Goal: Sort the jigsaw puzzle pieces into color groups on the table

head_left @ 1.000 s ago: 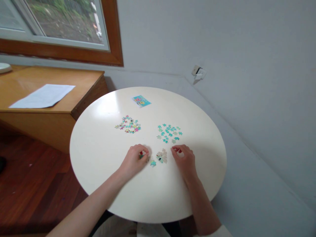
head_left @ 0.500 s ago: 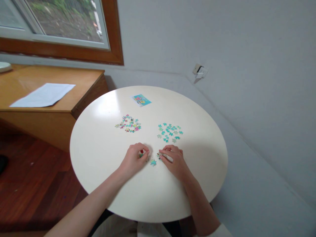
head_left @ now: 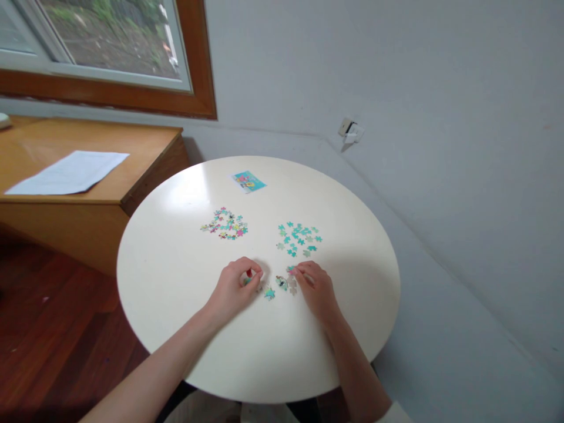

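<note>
My left hand (head_left: 240, 285) is closed in a pinch over the near middle of the table; what its fingertips hold, if anything, is too small to make out. A patch of red and green shows between its thumb and forefinger. My right hand (head_left: 316, 288) pinches a teal and pink puzzle piece (head_left: 291, 269) just above the table. Between the hands lie a teal-and-yellow puzzle piece (head_left: 269, 293), a greenish piece with a dark mark (head_left: 281, 283) and some pale grey pieces (head_left: 292, 285).
A loose heap of multicoloured puzzle pieces (head_left: 240, 233) lies on the left of the round white table (head_left: 247, 358), teal and pale green pieces (head_left: 301, 241) on the right. Behind them is a picture card (head_left: 249, 181). Paper (head_left: 70, 172) rests on a wooden desk (head_left: 145, 135).
My right hand has moved slightly away from the pieces between the hands, uncovering a greenish one, and a teal and pink piece now shows at its fingertips. The left hand stays pinched.
</note>
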Available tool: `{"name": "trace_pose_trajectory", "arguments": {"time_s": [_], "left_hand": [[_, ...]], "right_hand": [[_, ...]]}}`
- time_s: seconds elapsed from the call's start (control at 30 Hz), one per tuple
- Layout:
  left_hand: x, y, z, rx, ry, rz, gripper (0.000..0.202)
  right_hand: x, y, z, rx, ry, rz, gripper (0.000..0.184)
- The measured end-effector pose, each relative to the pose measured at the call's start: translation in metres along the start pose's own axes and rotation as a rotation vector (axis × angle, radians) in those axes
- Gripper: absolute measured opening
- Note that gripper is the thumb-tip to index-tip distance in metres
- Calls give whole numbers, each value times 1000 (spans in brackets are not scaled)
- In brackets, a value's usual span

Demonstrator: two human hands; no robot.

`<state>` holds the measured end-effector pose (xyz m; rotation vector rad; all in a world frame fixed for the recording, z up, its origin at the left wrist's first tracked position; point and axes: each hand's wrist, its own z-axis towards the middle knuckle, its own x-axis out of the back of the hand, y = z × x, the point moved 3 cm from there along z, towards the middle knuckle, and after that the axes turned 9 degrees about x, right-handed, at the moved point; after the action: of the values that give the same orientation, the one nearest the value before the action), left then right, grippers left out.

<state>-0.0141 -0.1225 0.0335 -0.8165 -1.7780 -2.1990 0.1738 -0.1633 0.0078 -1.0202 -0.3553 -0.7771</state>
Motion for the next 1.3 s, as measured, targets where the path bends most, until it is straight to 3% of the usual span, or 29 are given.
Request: {"name": "trace_pose_trajectory", "arguments": {"time_s": [0.33,0.67,0.87,1.03,1.17,1.3], "left_hand": [[-2,-3,0,-21,-8,0,13],[-12,2,-7,-129,-115,45,13],[-15,2,-7,-93,-126,18,9],[-2,0,-1,-43,25,37,13],[23,-18,13,131,213,68,18],[41,-40,25,297,259,171,20]], "right_hand": [[8,-3,3,-26,63,107,22],[-6,-34,0,192,-25,99,18],[-8,-37,0,234,-73,98,20],[-7,-27,-2,190,-22,-39,21],[-1,-14,-3,101,40,-145,23],[3,-8,-3,90,39,-155,20]]}}
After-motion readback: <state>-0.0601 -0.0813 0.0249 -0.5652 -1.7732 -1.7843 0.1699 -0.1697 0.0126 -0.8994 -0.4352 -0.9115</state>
